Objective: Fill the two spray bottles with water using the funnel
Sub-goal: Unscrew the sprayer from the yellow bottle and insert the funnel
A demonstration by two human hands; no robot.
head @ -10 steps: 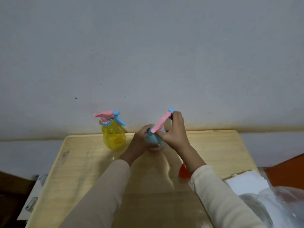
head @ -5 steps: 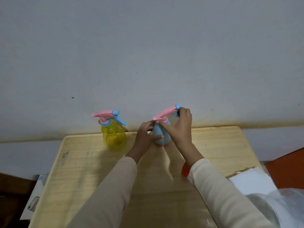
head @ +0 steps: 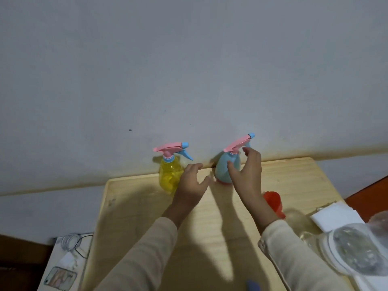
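Observation:
A blue spray bottle (head: 224, 168) with a pink trigger head stands upright at the table's far edge. A yellow spray bottle (head: 168, 175) with a pink and blue head stands to its left. My right hand (head: 247, 173) hovers just in front of the blue bottle, fingers spread, holding nothing. My left hand (head: 192, 182) floats open between the two bottles, partly covering the yellow one. A red funnel (head: 274, 203) lies on the wooden table (head: 130, 211) to the right of my right forearm.
A clear water container with a white lid (head: 352, 253) sits at the near right, beside white paper (head: 333, 217). A white box with a cable and phone (head: 67, 261) lies off the table's left side. A grey wall rises behind the bottles.
Both hands have let go of the blue bottle, which now stands upright on the table. The hands have opened and drawn slightly back from it.

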